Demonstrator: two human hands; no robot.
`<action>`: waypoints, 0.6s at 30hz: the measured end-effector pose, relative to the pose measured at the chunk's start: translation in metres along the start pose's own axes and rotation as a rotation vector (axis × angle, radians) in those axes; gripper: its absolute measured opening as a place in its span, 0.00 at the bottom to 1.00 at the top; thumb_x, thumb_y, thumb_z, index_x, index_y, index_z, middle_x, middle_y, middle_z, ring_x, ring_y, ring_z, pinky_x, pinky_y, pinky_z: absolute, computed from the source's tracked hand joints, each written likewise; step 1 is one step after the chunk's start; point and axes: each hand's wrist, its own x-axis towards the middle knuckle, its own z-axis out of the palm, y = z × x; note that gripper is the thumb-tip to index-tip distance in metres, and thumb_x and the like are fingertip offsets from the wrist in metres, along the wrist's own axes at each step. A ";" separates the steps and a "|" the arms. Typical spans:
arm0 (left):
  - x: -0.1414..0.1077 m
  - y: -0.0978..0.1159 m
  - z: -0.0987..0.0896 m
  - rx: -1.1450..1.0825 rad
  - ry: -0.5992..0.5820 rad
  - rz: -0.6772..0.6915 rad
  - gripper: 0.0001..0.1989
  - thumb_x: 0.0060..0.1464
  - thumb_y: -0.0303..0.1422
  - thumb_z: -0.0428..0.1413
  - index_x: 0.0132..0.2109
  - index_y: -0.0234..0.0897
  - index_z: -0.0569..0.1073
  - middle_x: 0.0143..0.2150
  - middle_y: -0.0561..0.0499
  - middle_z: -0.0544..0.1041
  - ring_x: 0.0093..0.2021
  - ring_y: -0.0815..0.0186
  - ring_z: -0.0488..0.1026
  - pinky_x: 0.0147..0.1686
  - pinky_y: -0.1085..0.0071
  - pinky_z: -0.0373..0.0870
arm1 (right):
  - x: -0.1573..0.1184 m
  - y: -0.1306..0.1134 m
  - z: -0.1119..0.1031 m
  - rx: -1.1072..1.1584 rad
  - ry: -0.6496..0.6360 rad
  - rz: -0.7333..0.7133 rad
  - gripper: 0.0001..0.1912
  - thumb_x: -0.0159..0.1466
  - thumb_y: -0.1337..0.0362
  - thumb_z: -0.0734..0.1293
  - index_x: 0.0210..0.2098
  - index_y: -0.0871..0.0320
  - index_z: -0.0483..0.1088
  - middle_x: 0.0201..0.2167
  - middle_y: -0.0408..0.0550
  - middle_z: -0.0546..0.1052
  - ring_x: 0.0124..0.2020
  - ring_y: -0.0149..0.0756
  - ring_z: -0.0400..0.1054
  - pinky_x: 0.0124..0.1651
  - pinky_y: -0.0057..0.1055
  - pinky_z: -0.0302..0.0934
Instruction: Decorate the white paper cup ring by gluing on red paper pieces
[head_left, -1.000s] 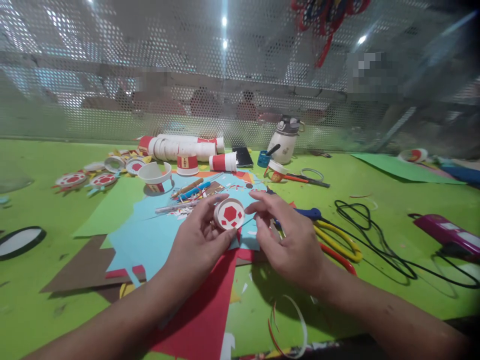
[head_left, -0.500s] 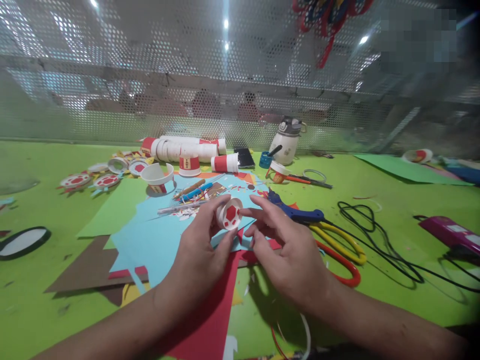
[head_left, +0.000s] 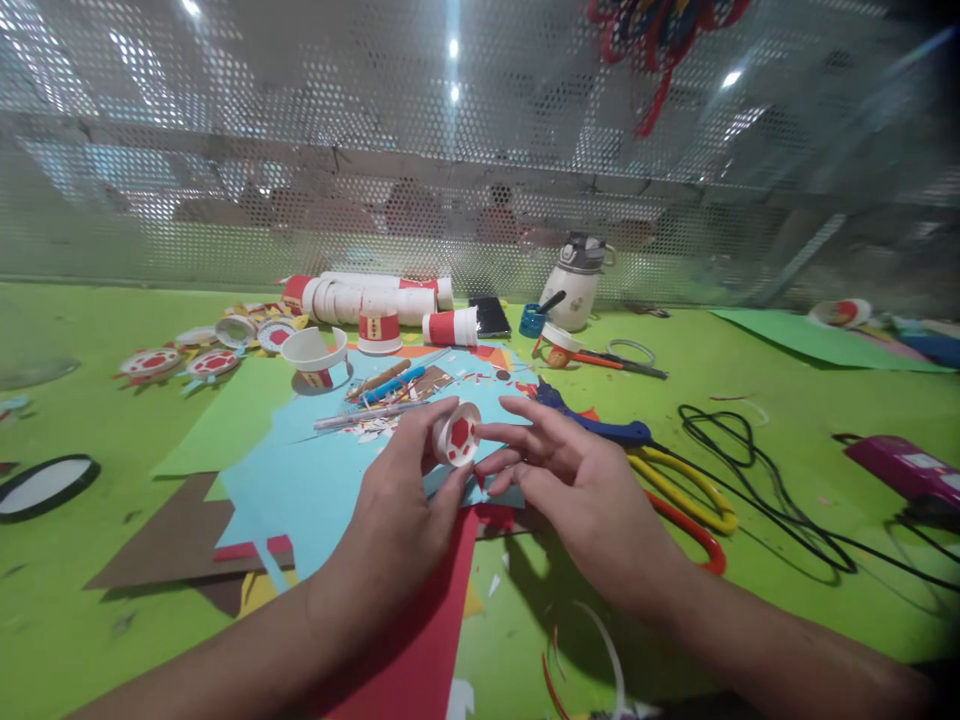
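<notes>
Between the thumb and fingers of my left hand point(head_left: 401, 500) is a small white paper cup bottom point(head_left: 454, 450), its flat face turned toward me. A red paper hexagon and several smaller red pieces lie on that face. My right hand point(head_left: 581, 490) is beside it with fingers apart. One of its fingertips rests at the right edge of the face, by a small red piece; whether it presses on it I cannot tell. Below both hands lie light blue paper point(head_left: 300, 480) and a red sheet point(head_left: 420, 640).
Behind are pens point(head_left: 394, 385) among paper scraps, a cut cup point(head_left: 315, 355), stacked paper cups point(head_left: 375, 300) and a bottle point(head_left: 574, 285). Decorated discs point(head_left: 214, 363) sit left. To the right are a blue glue gun point(head_left: 607, 430), scissors handles point(head_left: 697, 490) and a black cable point(head_left: 757, 490).
My right hand's fingers have shifted slightly, the lower ones stretching out closer to the cup bottom. A small red piece now shows at its right edge. The left hand keeps its hold.
</notes>
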 end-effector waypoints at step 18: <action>0.002 0.000 0.000 -0.055 0.004 -0.014 0.23 0.55 0.28 0.57 0.57 0.41 0.62 0.52 0.45 0.72 0.48 0.60 0.75 0.49 0.59 0.73 | -0.005 0.007 -0.001 -0.225 0.032 -0.216 0.28 0.57 0.68 0.64 0.57 0.63 0.64 0.50 0.58 0.75 0.38 0.36 0.73 0.39 0.35 0.73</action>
